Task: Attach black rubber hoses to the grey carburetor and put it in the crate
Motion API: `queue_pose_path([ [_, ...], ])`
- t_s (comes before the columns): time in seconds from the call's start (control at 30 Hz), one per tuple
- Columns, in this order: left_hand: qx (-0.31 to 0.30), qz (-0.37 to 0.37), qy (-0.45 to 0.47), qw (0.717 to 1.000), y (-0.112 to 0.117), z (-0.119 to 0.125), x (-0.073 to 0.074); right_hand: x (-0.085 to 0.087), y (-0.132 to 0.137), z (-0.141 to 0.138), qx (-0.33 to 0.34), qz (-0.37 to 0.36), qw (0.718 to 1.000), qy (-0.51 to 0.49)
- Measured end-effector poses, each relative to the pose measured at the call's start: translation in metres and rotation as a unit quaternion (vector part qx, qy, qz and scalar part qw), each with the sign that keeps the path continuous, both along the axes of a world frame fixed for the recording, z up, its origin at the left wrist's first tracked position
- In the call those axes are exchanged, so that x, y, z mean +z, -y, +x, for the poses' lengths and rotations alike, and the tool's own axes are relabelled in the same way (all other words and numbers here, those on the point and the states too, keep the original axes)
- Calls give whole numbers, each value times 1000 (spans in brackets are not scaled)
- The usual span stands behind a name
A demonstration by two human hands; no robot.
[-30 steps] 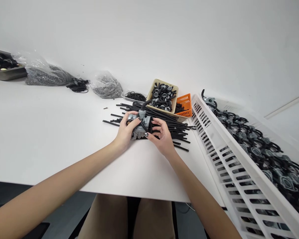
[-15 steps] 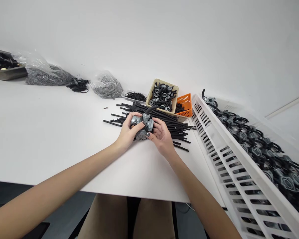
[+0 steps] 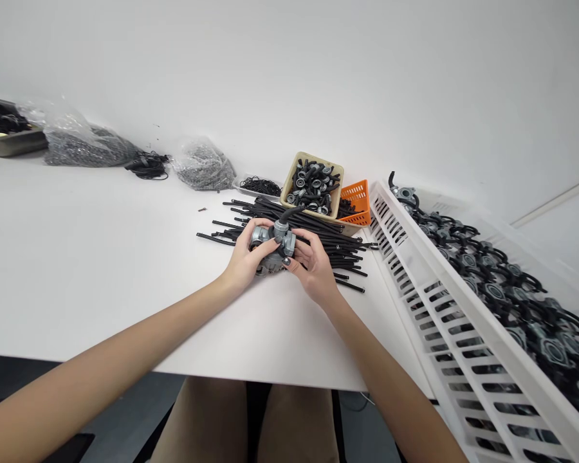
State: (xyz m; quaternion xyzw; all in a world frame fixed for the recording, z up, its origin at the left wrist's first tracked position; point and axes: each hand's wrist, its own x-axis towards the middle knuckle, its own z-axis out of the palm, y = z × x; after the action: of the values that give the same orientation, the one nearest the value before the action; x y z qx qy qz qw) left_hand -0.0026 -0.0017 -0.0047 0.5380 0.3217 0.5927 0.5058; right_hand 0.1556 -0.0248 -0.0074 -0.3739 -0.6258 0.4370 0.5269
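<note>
A white worktop (image 3: 77, 257) fills the view, running to a white wall at 12 o'clock. At 3 to 5 o'clock a long white slotted crate (image 3: 444, 321) lies along the worktop's edge, and beside it a second white crate (image 3: 506, 283) is packed with grey metal parts fitted with black hoses. At 12 o'clock from the hands a heap of black tubes (image 3: 318, 235) lies spread on the worktop, touching a tan basket (image 3: 289, 183) of black and grey caps; just beside that, at 1 o'clock, stands a smaller orange basket (image 3: 359, 196). At 10 to 11 o'clock two clear bags of small grey pieces (image 3: 84, 145) (image 3: 205, 167) rest by the wall, with a metal tray (image 3: 9, 138) at the far 9 o'clock edge and a bunch of black rings (image 3: 260, 186) near the tan basket.

In the middle, just above the worktop at the near edge of the tube heap, sits a grey metal carburettor (image 3: 273, 244) with a black hose curving up from its top. The left hand (image 3: 244, 257) wraps its left side, fingers curled over the body. The right hand (image 3: 313, 263) closes on its right side, thumb pressed on the front, so both hands grip the one piece between them
</note>
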Motion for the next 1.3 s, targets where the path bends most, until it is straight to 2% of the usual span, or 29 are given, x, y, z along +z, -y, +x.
queue_pose_path([
  [0.2,-20,-23,38,999,0,1,-2,0,0,1,-10,-3,1000,-3],
  [0.33,-46,-72,90,992,-1,2,-3,1,0,2,-26,-9,1000,-4],
  [0.53,-38,-119,138,983,-4,4,0,0,0,1,-39,-22,999,-6],
  [0.93,-44,-124,180,975,-5,6,0,5,1,1,-45,-27,998,-30],
  [1.17,-105,-132,163,972,0,6,1,7,2,2,-45,-18,999,-19],
  [1.3,-109,-137,170,970,-1,6,0,6,2,5,-40,-16,999,-3],
])
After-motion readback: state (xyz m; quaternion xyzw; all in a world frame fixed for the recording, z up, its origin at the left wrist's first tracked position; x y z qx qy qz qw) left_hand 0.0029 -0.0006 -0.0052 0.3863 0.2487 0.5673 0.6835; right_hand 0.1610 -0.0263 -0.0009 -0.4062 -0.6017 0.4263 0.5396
